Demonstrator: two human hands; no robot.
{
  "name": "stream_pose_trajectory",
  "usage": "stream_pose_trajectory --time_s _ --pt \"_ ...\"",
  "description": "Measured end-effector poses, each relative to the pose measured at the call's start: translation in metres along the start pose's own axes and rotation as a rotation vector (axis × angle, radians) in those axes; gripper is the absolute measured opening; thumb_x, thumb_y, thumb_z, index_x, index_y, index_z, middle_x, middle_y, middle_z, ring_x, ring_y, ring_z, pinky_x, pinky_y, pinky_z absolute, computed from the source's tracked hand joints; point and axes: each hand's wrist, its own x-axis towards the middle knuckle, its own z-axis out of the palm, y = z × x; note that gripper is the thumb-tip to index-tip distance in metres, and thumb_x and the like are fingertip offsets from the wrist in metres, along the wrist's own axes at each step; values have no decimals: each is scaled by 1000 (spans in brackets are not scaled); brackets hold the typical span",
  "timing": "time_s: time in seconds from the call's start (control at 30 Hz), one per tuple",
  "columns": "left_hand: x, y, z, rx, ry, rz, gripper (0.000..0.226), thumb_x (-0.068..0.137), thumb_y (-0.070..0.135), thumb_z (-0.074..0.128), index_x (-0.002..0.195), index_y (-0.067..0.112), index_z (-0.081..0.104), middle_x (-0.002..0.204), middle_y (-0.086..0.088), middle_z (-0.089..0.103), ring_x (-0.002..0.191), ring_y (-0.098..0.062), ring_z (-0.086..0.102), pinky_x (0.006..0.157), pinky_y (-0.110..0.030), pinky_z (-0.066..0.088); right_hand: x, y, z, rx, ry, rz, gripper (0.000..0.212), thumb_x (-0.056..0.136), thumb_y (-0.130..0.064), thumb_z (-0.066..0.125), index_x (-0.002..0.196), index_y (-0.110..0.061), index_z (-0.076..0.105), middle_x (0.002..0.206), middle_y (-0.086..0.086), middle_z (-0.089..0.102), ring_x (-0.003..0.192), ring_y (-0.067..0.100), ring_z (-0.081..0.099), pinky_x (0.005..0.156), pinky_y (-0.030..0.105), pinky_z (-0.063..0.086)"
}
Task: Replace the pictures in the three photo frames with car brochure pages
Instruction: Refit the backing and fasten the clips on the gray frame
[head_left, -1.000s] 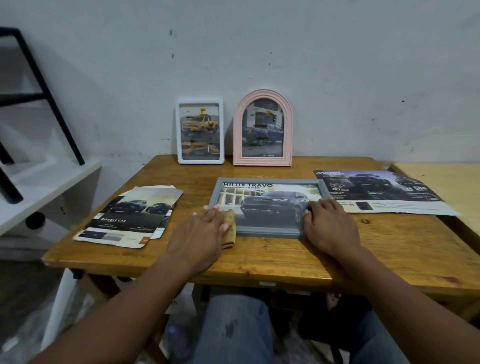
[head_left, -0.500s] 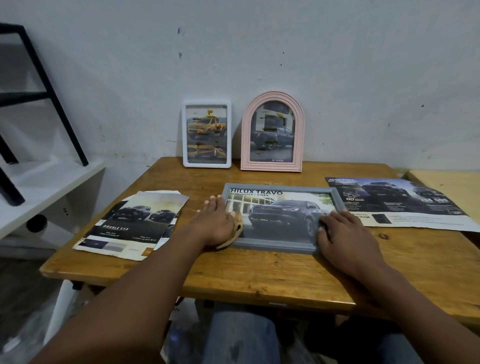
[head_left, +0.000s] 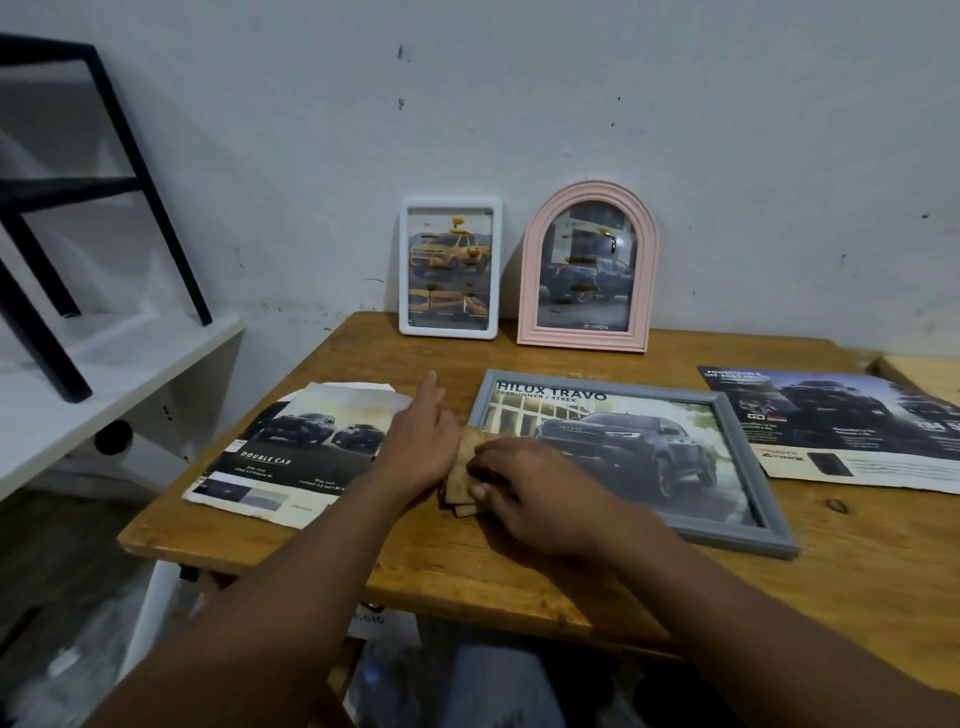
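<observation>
A grey photo frame (head_left: 743, 538) lies flat on the wooden table (head_left: 519, 577) with a "Hilux Travo" car page in it. At its left end, my right hand (head_left: 540, 491) pinches a small stack of wooden pieces (head_left: 466, 457). Just left of the pieces lies my left hand (head_left: 421, 441), its fingers straight and apart; whether the palm touches them is unclear. A white frame (head_left: 450, 202) and a pink arched frame (head_left: 582, 340) stand against the wall, each showing a car picture.
A torn "Double Cab" brochure page (head_left: 291, 457) lies at the table's left, under my left wrist. Another dark brochure page (head_left: 852, 426) lies at the right. A white shelf (head_left: 104, 374) with black metal legs (head_left: 31, 322) stands to the left.
My right hand left the grey frame's right edge and crossed to the wooden pieces at its left end. My left hand turned and straightened, uncovering them. The view shifted left.
</observation>
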Motion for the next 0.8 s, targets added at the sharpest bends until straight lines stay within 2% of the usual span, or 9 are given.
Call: stream_pose_trajectory --time_s 0.07,0.17,0.27,0.4,0.5,0.63,0.73,0.77,0.8 --pt "-5 -2 5 -40 41 -3 56 108 29 35 162 30 17 159 -1 41 146 -23 35 117 -43 27 5 3 5 13 42 -14 31 100 -34 51 126 -20 61 124 -1 61 114 16 53 99 37 47" --pt "-5 -5 9 -50 87 -26 53 108 35 31 160 31 23 163 -4 33 148 -26 30 118 -45 24 10 6 10 30 67 -16 33 101 -34 48 129 -20 59 131 -1 59 121 15 49 103 34 44" --pt "1 -8 6 -101 114 -63 50 108 38 27 158 33 29 163 -5 33 149 -27 28 118 -47 22 16 10 14 21 104 6 33 102 -33 44 129 -19 57 131 1 58 121 17 48 103 39 44" --pt "0 -10 5 -102 129 -17 49 109 40 23 156 34 35 160 -2 38 147 -24 30 117 -45 23 32 20 15 -67 81 65 45 103 -32 42 146 -18 45 151 1 44 138 20 36 113 39 33" --pt "3 -13 5 -73 131 21 51 108 44 21 156 33 36 156 -4 44 144 -25 34 116 -45 25 51 29 10 -101 56 101 46 102 -33 43 146 -19 44 153 1 42 140 22 34 114 43 32" --pt "4 -10 5 93 138 90 51 108 43 23 154 26 40 150 -6 51 137 -27 42 112 -44 32 77 44 0 -141 28 162 37 100 -31 46 135 -20 55 143 2 51 128 26 48 103 45 42" --pt "8 -4 9 256 194 217 49 106 46 20 135 24 53 120 -5 67 117 -29 58 100 -45 44 93 58 -6 -163 19 196 35 98 -30 49 132 -22 57 138 3 55 121 28 52 97 47 44" --pt "11 -2 13 310 184 264 50 105 48 18 128 25 54 116 -4 67 115 -29 58 100 -46 44 97 62 -8 -173 18 192 37 96 -30 52 133 -23 57 136 3 55 120 29 52 97 47 44" --pt "13 -1 18 359 149 293 52 104 49 16 131 24 53 125 -5 64 126 -30 53 107 -47 40 100 66 -9 -186 15 181 39 95 -31 55 133 -23 56 135 4 56 119 29 52 96 46 44"
